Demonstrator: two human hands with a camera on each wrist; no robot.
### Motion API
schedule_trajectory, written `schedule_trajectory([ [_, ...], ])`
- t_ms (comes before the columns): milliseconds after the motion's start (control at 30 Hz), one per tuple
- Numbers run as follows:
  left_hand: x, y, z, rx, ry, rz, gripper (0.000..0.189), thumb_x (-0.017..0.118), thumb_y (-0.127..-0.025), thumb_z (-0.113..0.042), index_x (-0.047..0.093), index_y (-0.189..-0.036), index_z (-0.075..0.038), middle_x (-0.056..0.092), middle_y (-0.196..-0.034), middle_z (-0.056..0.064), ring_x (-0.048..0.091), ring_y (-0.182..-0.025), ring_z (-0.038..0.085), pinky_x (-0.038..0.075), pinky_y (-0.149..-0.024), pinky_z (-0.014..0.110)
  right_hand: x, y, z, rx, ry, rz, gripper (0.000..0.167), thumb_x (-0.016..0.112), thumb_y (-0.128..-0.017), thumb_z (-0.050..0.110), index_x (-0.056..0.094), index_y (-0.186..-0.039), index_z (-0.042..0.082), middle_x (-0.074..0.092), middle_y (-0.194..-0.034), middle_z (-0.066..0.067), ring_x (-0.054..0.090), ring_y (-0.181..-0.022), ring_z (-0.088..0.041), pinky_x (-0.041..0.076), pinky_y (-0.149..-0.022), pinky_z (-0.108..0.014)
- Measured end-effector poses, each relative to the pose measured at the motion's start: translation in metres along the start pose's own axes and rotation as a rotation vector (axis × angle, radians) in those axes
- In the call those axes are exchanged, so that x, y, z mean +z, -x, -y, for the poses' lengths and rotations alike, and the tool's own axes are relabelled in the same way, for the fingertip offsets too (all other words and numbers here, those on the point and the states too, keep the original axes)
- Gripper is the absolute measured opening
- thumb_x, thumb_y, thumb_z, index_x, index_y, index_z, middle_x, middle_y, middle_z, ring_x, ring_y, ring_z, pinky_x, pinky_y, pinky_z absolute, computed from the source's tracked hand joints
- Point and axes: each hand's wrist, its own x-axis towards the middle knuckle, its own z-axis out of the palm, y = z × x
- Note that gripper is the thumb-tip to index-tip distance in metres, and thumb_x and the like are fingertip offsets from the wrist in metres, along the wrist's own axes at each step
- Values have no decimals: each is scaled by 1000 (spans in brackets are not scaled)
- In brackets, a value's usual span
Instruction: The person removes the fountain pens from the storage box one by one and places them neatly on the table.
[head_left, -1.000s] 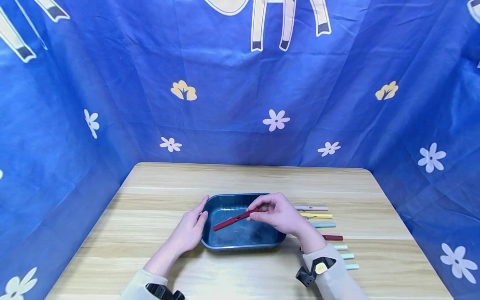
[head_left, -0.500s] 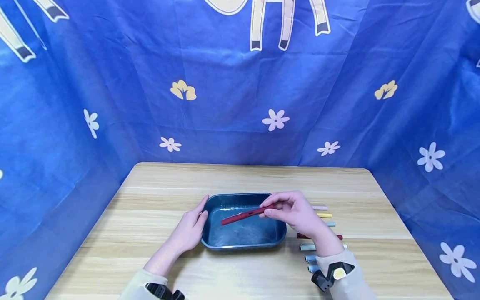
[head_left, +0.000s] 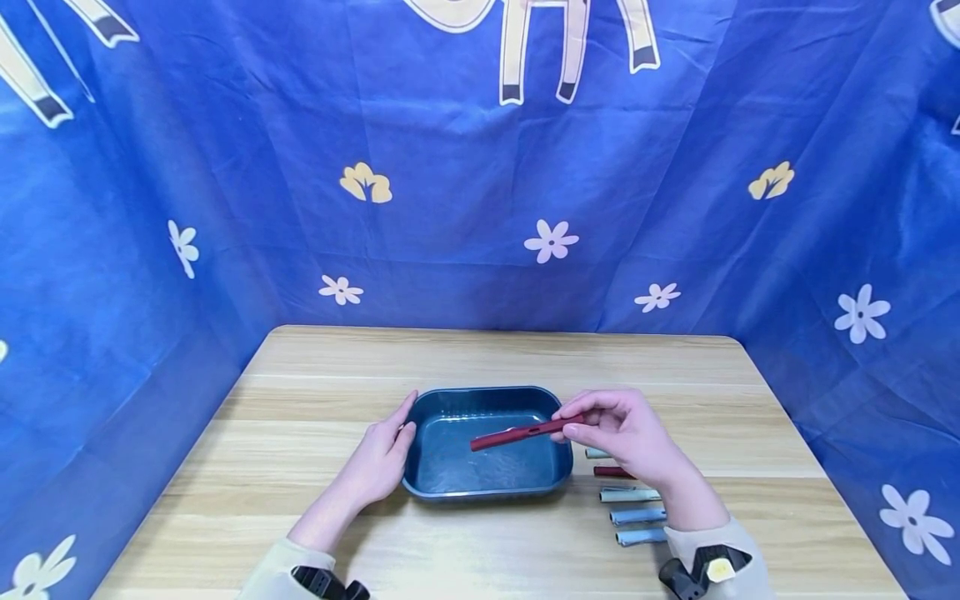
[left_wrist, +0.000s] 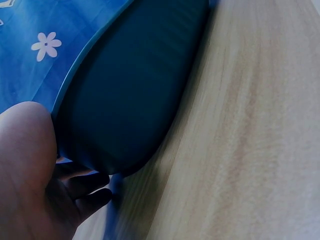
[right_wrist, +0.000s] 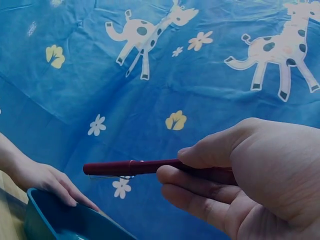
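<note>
A dark teal rectangular tray point(head_left: 450, 473) sits on the table, hollow side up. My left hand point(head_left: 382, 458) holds its left end, thumb at the rim and other fingers along the outer wall point(left_wrist: 130, 90). Between thumb and fingers of my right hand point(head_left: 626, 433), a dark red pen point(head_left: 510, 436) is pinched near one end. It hangs above the tray's right half, its far end pointing left. The right wrist view shows a metal clip on the underside of that pen point(right_wrist: 107, 168).
Right of the tray lies a column of pens: a dark red pen point(head_left: 613, 472), a pale green pen point(head_left: 626, 495) and blue ones point(head_left: 637, 517), partly covered by my right hand and forearm. Wood-grain table point(head_left: 337, 358) surrounds the tray. A blue patterned curtain point(head_left: 450, 250) encloses the back and sides.
My right hand has moved right with the red pen, from over the tray's middle to its right rim. The lower pens' left ends are uncovered; the upper ones are now hidden. My left hand stays put.
</note>
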Motion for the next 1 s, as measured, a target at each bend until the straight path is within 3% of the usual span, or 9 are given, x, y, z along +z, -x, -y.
schedule_trajectory([
  [267,-1,-1,0,6,2,-1,54,46,-113,-10,35,-165,-3,52,-152,28,51,-140,40,36,-120,56,-12,19,5,2,-13,-30,18,67,-97,-12,71,-115,-12,70,-116,-23,78,-97,-31,63,-87,-47],
  [467,-1,-2,0,-4,8,6,54,46,-113,-10,34,-165,-4,52,-152,28,50,-141,39,36,-120,56,-22,34,6,-14,42,-50,19,66,-97,-15,72,-114,-11,69,-118,-28,77,-98,-35,64,-86,-45],
  [700,-1,-2,-1,-6,2,9,54,46,-113,-10,34,-165,-4,54,-150,28,51,-140,38,36,-120,56,-32,53,5,-46,-42,-39,22,60,-97,-20,69,-116,-15,70,-117,-19,76,-99,-35,61,-87,-54],
  [900,-1,-2,-1,-3,0,8,54,46,-113,-10,34,-165,-3,55,-149,27,52,-140,37,36,-120,55,-39,70,3,-60,-53,-71,26,58,-96,-23,70,-117,-12,70,-118,-16,76,-101,-25,63,-86,-44],
  [1000,-2,-2,-1,3,-3,6,53,45,-113,-10,34,-165,-3,55,-149,27,52,-140,38,36,-119,56,-42,79,1,-79,-87,-70,29,55,-96,-26,69,-118,-14,70,-118,-18,76,-102,-25,63,-87,-45],
])
